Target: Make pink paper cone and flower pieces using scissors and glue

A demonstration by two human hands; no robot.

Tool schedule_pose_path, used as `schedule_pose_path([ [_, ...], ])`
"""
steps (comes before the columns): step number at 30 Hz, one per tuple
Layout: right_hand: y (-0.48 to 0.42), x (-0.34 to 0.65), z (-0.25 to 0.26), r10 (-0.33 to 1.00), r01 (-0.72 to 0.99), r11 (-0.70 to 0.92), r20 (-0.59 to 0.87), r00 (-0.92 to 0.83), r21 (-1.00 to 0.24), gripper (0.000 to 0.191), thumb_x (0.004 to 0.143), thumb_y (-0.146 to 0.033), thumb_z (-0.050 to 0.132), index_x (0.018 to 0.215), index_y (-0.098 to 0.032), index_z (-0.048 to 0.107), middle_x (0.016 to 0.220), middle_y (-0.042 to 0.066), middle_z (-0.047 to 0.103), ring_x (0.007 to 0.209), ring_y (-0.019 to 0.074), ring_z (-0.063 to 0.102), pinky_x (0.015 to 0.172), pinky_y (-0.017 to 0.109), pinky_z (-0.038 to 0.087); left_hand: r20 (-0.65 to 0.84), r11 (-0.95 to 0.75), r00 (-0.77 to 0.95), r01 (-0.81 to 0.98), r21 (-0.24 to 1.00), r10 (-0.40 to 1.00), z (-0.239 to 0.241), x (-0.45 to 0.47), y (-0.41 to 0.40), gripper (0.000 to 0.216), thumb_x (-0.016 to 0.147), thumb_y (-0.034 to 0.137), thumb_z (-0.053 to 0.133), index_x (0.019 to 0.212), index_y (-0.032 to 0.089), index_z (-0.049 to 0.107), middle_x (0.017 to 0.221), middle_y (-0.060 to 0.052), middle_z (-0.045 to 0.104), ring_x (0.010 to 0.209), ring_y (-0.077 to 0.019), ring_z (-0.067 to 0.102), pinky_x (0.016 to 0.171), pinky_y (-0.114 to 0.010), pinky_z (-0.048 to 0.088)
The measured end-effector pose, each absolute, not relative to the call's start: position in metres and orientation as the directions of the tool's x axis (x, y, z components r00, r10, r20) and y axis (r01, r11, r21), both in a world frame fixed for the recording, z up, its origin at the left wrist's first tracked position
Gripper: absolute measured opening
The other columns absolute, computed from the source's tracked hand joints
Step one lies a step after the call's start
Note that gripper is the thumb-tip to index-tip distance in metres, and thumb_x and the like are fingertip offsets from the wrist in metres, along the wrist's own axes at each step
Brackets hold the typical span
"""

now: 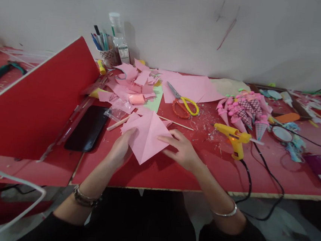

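A creased pink paper square [148,134], one corner pointing at me, is held up over the red table. My left hand [122,147] grips its left edge, thumb on top and fingers beneath. At the right edge, my right hand [184,149] has its fingers on the paper, closed around that side. Behind the paper lie thin wooden sticks [177,123] and more pink pieces, partly hidden. Scissors [183,102] with yellow and orange handles rest farther back.
A yellow hot glue gun [233,138] with a black cord lies right, near pink paper cones [245,109]. Pink scraps [133,80] pile up at the back. To the left are a black phone [88,129], a raised red board [44,102] and a pen cup [107,56].
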State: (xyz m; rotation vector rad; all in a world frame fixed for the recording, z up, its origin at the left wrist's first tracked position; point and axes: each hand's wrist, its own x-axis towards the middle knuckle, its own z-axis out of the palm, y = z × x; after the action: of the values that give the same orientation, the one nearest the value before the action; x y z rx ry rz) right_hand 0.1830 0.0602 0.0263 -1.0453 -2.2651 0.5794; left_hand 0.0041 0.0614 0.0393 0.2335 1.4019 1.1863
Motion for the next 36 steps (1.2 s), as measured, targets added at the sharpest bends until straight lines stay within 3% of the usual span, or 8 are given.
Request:
schedule_pose_path([
  [5,0.062,0.178,0.028,0.79,0.468,0.613,0.474,-0.39,-0.636,0.02,0.083,-0.025,0.044,0.083,-0.022,0.064,0.078,0.004,0.06,0.074,0.0149,0.055,0.067,0.028,0.044,-0.496,0.429,-0.071,-0.406,0.807,0.865,0.035,0.0,0.063,0.015,0.07,0.022,0.051,0.082,0.015,0.058,0.083,-0.007,0.067,0.082,-0.0206,0.062,0.065,-0.026,0.052],
  [9,0.064,0.176,0.031,0.901,0.417,0.434,0.388,-0.195,-0.799,0.015,0.078,-0.026,0.052,0.066,-0.019,0.057,0.066,0.001,0.058,0.064,0.0135,0.053,0.062,0.026,0.041,-0.339,0.432,0.3,-0.344,0.834,0.892,0.026,-0.008,0.066,0.035,0.066,0.047,0.052,0.081,0.016,0.056,0.079,-0.009,0.066,0.069,-0.0218,0.064,0.056,-0.031,0.052],
  [11,0.065,0.175,0.032,0.943,0.363,0.332,0.307,-0.128,-0.871,0.015,0.076,-0.027,0.053,0.064,-0.018,0.054,0.062,-0.001,0.055,0.06,0.0121,0.05,0.059,0.025,0.04,-0.278,0.407,0.39,-0.303,0.862,0.878,0.025,-0.008,0.067,0.038,0.059,0.047,0.062,0.08,0.016,0.058,0.077,-0.007,0.066,0.065,-0.0192,0.063,0.057,-0.03,0.052],
  [18,0.077,0.172,0.039,0.97,0.262,0.222,0.185,-0.159,-0.939,0.021,0.073,-0.027,0.054,0.056,-0.018,0.047,0.054,-0.004,0.052,0.052,0.0085,0.048,0.053,0.022,0.037,-0.18,0.188,0.073,-0.119,0.975,0.981,0.03,0.006,0.075,0.022,0.059,0.034,0.066,0.064,0.015,0.059,0.048,0.003,0.057,0.048,-0.0106,0.054,0.06,-0.026,0.048],
  [21,0.087,0.17,0.038,0.985,0.083,0.156,0.149,-0.088,-0.984,0.015,0.069,-0.03,0.059,0.069,-0.019,0.049,0.057,-0.005,0.056,0.053,0.0085,0.053,0.055,0.022,0.041,-0.17,0.17,0.018,-0.163,0.972,0.985,0.03,0.012,0.083,0.02,0.057,0.032,0.068,0.062,0.014,0.059,0.052,0.002,0.06,0.052,-0.0111,0.056,0.062,-0.026,0.048],
  [25,0.099,0.163,0.029,0.994,-0.188,0.101,0.108,-0.028,-0.977,0.034,0.06,-0.04,0.067,0.083,-0.021,0.05,0.061,-0.004,0.06,0.054,0.0104,0.056,0.058,0.026,0.046,-0.183,0.164,-0.038,-0.289,0.943,0.982,0.03,0.024,0.098,0.021,0.057,0.032,0.068,0.057,0.014,0.058,0.049,0.003,0.058,0.047,-0.0097,0.054,0.058,-0.025,0.048],
  [30,0.104,0.158,0.021,0.991,-0.065,0.088,0.094,-0.095,-0.994,0.029,0.062,-0.045,0.063,0.06,-0.017,0.059,0.056,0.001,0.061,0.059,0.0136,0.058,0.064,0.03,0.048,-0.127,0.14,0.065,-0.258,0.956,0.99,0.025,0.034,0.108,0.02,0.063,0.032,0.063,0.057,0.013,0.059,0.052,0.0,0.062,0.053,-0.0125,0.059,0.063,-0.027,0.048],
  [36,0.103,0.162,0.015,0.995,0.064,0.096,0.097,0.002,-0.993,0.026,0.066,-0.041,0.058,0.054,-0.018,0.057,0.053,0.001,0.06,0.055,0.013,0.056,0.061,0.029,0.047,-0.066,0.065,0.124,0.01,0.998,0.99,0.024,0.027,0.107,0.024,0.069,0.033,0.057,0.057,0.013,0.062,0.057,-0.002,0.066,0.063,-0.0154,0.062,0.067,-0.027,0.047],
])
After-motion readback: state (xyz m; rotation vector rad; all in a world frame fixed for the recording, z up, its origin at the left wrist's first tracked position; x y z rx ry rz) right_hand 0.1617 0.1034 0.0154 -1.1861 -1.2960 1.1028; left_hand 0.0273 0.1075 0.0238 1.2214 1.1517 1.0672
